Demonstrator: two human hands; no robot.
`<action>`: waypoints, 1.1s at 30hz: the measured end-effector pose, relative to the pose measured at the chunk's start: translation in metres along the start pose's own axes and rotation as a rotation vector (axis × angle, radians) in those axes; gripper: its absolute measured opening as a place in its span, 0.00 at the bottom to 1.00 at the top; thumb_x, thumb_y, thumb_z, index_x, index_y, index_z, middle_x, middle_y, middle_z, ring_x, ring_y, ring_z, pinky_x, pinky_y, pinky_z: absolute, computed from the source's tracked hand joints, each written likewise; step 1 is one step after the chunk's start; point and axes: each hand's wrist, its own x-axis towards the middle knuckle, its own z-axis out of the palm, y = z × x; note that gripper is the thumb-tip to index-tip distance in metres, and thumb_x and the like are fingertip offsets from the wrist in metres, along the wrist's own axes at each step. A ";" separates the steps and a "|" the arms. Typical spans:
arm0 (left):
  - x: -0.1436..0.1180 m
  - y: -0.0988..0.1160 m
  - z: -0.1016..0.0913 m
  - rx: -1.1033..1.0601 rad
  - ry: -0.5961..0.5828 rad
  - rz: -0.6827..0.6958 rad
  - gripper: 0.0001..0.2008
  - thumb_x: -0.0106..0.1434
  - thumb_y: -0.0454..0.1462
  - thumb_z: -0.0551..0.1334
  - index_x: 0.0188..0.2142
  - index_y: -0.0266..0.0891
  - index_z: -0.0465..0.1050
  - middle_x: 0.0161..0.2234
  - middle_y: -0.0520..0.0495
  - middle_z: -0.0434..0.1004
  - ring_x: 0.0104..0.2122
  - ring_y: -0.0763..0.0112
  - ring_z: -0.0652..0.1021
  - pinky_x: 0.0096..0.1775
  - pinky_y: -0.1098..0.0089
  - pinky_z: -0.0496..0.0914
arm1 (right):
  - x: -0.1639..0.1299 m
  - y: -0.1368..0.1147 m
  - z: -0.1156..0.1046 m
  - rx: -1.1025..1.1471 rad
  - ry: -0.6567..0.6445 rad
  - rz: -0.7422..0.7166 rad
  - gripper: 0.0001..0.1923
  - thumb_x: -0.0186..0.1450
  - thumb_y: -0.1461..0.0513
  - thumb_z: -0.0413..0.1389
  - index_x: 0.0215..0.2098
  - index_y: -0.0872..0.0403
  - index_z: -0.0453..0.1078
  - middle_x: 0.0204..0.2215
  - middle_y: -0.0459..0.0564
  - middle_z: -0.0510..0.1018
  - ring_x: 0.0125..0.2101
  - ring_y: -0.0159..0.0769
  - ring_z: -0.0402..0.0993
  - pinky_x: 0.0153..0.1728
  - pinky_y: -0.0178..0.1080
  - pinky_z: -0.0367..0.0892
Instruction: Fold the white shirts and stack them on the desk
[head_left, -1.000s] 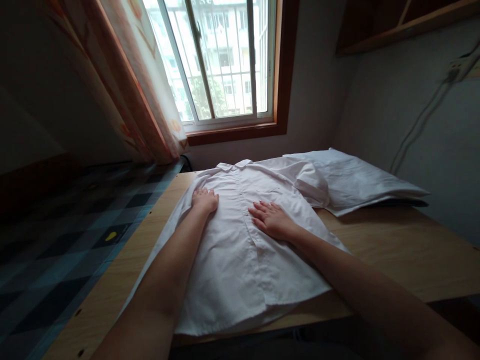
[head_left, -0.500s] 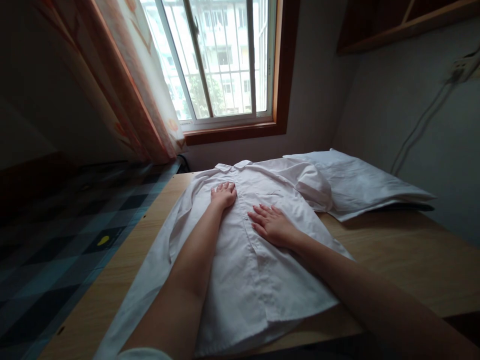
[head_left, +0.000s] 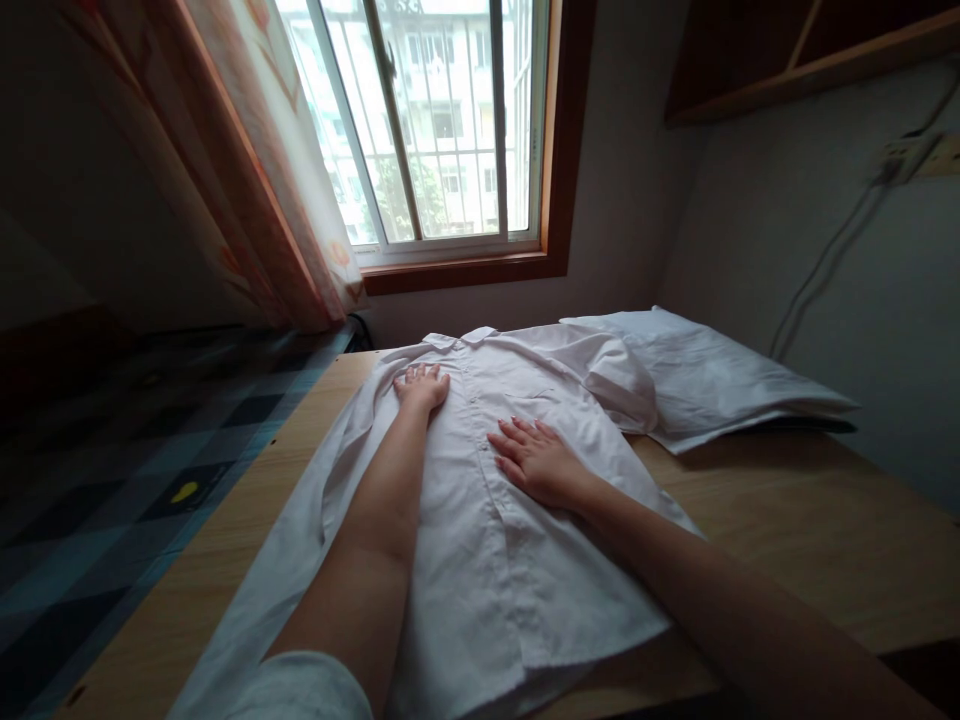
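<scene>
A white button-up shirt (head_left: 457, 560) lies front side up, its collar toward the window and its hem toward me. My left hand (head_left: 422, 388) rests flat on the upper left of the shirt front, fingers spread. Lower down, right of the button line, my right hand (head_left: 536, 460) lies palm down on the fabric with its fingers apart. Neither hand grips anything. One sleeve runs down the left side toward me, partly behind my left forearm. The other sleeve is bunched at the upper right.
Beneath the shirt is a wooden table (head_left: 757, 520). White folded cloth (head_left: 727, 375) lies at its back right, touching the sleeve. Along the left is a dark checked bedspread (head_left: 187, 490). A curtain (head_left: 255, 200) hangs beside the window (head_left: 442, 130); a cord (head_left: 821, 255) runs down the right wall.
My left hand has slid left across the shirt, away from the button line, and its fingers are more spread. My right hand has stayed at about the same spot on the fabric.
</scene>
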 end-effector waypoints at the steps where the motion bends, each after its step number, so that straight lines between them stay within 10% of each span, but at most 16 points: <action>1: 0.001 -0.001 -0.001 0.002 0.006 -0.007 0.32 0.69 0.51 0.41 0.69 0.47 0.54 0.71 0.45 0.46 0.69 0.49 0.50 0.64 0.41 0.49 | 0.000 0.000 -0.001 0.003 0.000 -0.001 0.27 0.75 0.52 0.40 0.69 0.50 0.56 0.69 0.51 0.53 0.69 0.43 0.45 0.67 0.53 0.41; 7: -0.004 0.005 -0.001 0.021 0.125 -0.008 0.30 0.70 0.43 0.41 0.65 0.31 0.60 0.67 0.31 0.57 0.66 0.44 0.58 0.62 0.44 0.53 | -0.001 -0.001 -0.002 0.002 0.001 -0.001 0.28 0.75 0.51 0.40 0.69 0.49 0.56 0.69 0.51 0.53 0.69 0.42 0.45 0.67 0.52 0.41; 14: 0.004 0.009 -0.002 0.020 0.033 0.218 0.27 0.69 0.47 0.45 0.66 0.54 0.60 0.69 0.56 0.55 0.67 0.61 0.57 0.65 0.55 0.52 | -0.001 0.000 0.001 -0.013 0.017 -0.007 0.27 0.75 0.52 0.40 0.69 0.49 0.57 0.69 0.51 0.53 0.69 0.43 0.46 0.67 0.52 0.40; 18: 0.015 0.004 0.000 0.023 0.034 0.063 0.30 0.69 0.48 0.43 0.68 0.47 0.56 0.70 0.44 0.51 0.68 0.47 0.55 0.62 0.40 0.52 | 0.000 0.000 0.001 -0.010 0.010 -0.005 0.27 0.75 0.52 0.39 0.69 0.49 0.56 0.69 0.51 0.54 0.69 0.43 0.45 0.67 0.52 0.40; 24: 0.011 0.005 -0.003 0.036 0.193 -0.059 0.28 0.70 0.38 0.42 0.66 0.33 0.59 0.64 0.30 0.62 0.64 0.44 0.61 0.61 0.45 0.55 | -0.001 0.000 0.001 -0.017 0.018 0.006 0.27 0.75 0.51 0.39 0.69 0.48 0.56 0.69 0.50 0.54 0.69 0.41 0.45 0.68 0.51 0.40; 29: -0.005 0.019 -0.024 0.068 0.336 0.237 0.28 0.70 0.32 0.39 0.68 0.40 0.55 0.68 0.40 0.56 0.68 0.55 0.54 0.66 0.53 0.44 | 0.000 0.001 0.002 -0.020 0.011 0.003 0.28 0.75 0.51 0.39 0.69 0.49 0.56 0.69 0.50 0.53 0.69 0.41 0.45 0.67 0.51 0.40; 33: -0.030 0.044 -0.021 -0.003 0.181 0.461 0.26 0.71 0.36 0.44 0.65 0.34 0.60 0.65 0.38 0.62 0.65 0.59 0.61 0.65 0.61 0.52 | 0.001 0.002 0.005 -0.020 0.025 -0.004 0.27 0.75 0.51 0.39 0.69 0.48 0.56 0.69 0.50 0.53 0.69 0.42 0.44 0.68 0.51 0.40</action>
